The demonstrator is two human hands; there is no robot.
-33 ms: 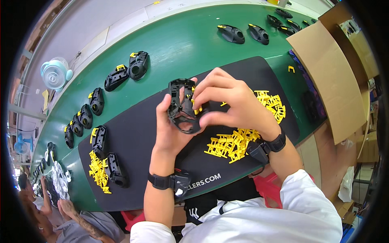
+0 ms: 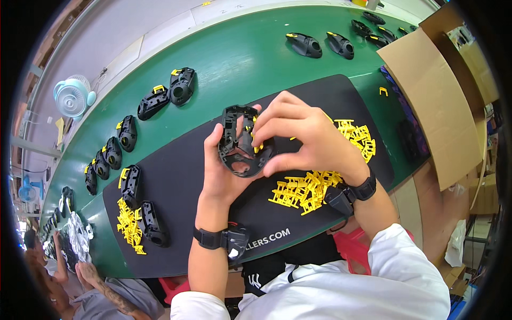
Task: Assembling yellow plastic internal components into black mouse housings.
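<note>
Above a black, round-cornered mat [image 2: 181, 170], the left hand [image 2: 218, 173] grips a hollow black plastic shell [image 2: 229, 133], while the right hand [image 2: 306, 133] touches its right side beside a small yellow plastic clip [image 2: 258, 149]; whether it pinches the clip, I cannot tell. White printed lettering [image 2: 266, 238] follows the mat's near edge. Beyond its far edge spreads the glossy green table [image 2: 234, 58]; a brown cardboard flap [image 2: 434, 106] borders the right end.

One held black shell [image 2: 228, 132], two wristbands [image 2: 209, 239] and two fans [image 2: 71, 99] show.
</note>
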